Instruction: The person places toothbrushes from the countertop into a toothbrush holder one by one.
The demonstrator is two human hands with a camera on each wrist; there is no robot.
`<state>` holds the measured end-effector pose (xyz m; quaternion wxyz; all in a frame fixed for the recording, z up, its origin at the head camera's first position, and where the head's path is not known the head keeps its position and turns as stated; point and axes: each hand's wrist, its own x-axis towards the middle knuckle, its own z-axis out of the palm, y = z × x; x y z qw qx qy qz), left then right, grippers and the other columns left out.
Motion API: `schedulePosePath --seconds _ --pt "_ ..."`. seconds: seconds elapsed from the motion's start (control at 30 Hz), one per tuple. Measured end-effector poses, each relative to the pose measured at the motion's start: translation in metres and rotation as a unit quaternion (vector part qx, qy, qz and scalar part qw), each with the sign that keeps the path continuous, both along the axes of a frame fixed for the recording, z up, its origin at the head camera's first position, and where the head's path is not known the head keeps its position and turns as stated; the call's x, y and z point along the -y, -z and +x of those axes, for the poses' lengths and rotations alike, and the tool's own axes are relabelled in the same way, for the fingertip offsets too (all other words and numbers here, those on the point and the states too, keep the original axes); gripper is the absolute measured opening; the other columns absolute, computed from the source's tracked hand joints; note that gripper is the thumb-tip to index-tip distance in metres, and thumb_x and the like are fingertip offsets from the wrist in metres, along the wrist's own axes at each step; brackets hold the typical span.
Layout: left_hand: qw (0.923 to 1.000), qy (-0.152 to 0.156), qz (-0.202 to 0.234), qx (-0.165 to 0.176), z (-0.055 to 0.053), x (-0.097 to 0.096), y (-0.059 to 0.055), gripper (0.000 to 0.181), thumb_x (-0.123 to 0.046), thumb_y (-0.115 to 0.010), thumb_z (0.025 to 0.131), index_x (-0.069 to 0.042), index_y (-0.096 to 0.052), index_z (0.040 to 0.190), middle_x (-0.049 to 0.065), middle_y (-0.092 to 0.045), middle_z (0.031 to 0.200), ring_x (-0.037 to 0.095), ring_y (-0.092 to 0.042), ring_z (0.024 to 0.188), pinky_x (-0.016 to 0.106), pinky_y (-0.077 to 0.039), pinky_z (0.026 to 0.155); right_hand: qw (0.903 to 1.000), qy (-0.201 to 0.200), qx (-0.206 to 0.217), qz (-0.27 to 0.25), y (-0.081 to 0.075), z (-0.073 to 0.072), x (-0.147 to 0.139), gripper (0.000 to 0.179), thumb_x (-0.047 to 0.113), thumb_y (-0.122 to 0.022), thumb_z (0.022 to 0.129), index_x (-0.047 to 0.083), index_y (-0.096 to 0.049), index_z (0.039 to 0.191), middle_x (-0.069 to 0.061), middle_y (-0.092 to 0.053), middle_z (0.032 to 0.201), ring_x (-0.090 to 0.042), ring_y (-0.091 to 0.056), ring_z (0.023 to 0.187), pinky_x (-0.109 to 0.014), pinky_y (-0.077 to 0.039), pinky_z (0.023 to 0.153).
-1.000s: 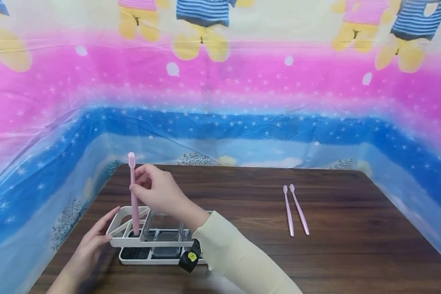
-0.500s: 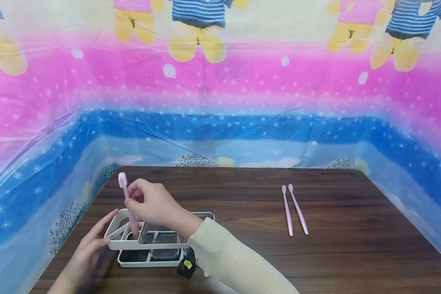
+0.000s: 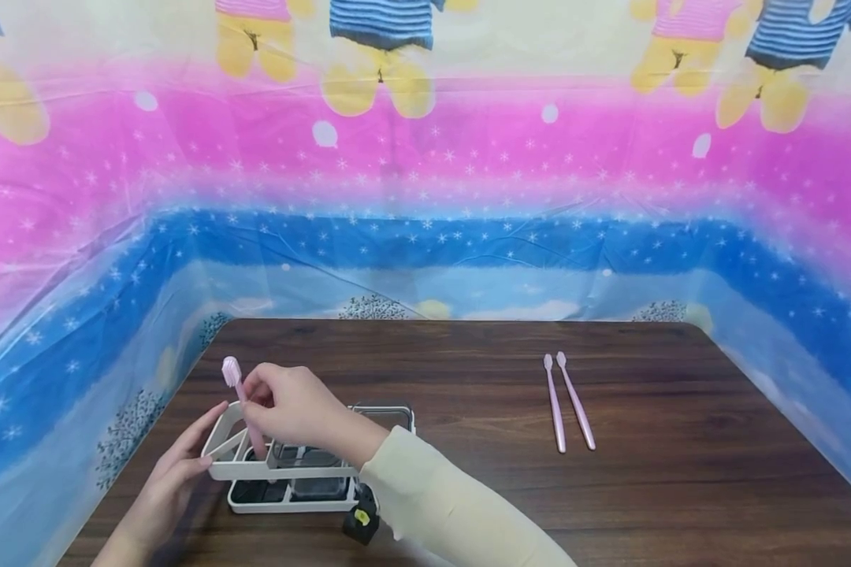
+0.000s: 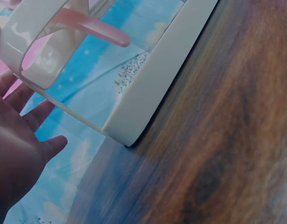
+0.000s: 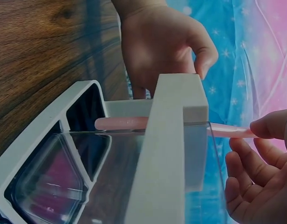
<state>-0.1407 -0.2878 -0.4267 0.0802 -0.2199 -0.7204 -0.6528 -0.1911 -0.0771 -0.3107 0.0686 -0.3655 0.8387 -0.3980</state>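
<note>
My right hand [image 3: 298, 403] pinches a pink toothbrush [image 3: 232, 372] between thumb and fingers, with the bristle head up and the shaft leaning left. Its handle end [image 4: 118, 37] reaches down through a slot in the upper frame of a white two-tier toothbrush holder [image 3: 241, 472], seen below that frame in the right wrist view. My left hand [image 3: 165, 490] holds the holder's left end, thumb at the front corner and a finger at the back corner. The left hand's other fingers [image 4: 38, 114] are spread beneath the upper frame. My right forearm hides part of the holder's right side.
Two more pink toothbrushes [image 3: 555, 403] lie side by side on the right of the dark wooden table [image 3: 468, 472]. The holder's lower tray [image 5: 45, 121] has dark compartments. A patterned cloth [image 3: 468, 236] hangs around the back and sides.
My right hand has lowered the toothbrush through the slot, and its head has tipped to the left. The left hand stays at the holder's end.
</note>
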Motion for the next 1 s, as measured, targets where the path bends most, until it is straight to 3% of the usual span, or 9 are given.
schedulePosePath --seconds 0.23,0.7,1.0 --pt "0.9997 -0.017 -0.012 0.014 0.001 0.0 0.0 0.059 0.004 -0.026 0.095 -0.011 -0.027 0.152 -0.02 -0.038 0.14 -0.008 -0.038 0.124 0.011 -0.034 0.088 0.9998 -0.002 -0.015 0.013 0.003 0.0 0.0 0.013 0.02 -0.057 0.095 0.014 -0.061 0.106 0.012 -0.064 0.087 0.004 -0.054 0.072 -0.012 -0.042 0.064" --pt "1.0 -0.006 -0.006 0.0 0.002 -0.002 -0.002 0.06 0.007 -0.025 0.094 -0.008 -0.026 0.152 -0.019 -0.039 0.141 -0.007 -0.04 0.124 0.011 -0.036 0.089 0.9992 0.003 -0.027 0.029 0.013 0.001 0.0 0.013 0.021 -0.057 0.096 0.014 -0.062 0.105 0.011 -0.064 0.088 0.003 -0.053 0.069 -0.012 -0.042 0.06" --pt "0.9994 -0.018 -0.018 0.024 0.002 0.002 0.001 0.058 0.003 -0.027 0.096 -0.011 -0.026 0.153 -0.021 -0.037 0.14 -0.008 -0.04 0.122 0.011 -0.035 0.087 0.9991 0.004 -0.028 0.032 0.015 0.002 0.003 0.016 0.021 -0.057 0.096 0.015 -0.062 0.109 0.01 -0.066 0.092 0.005 -0.053 0.071 -0.011 -0.042 0.062"
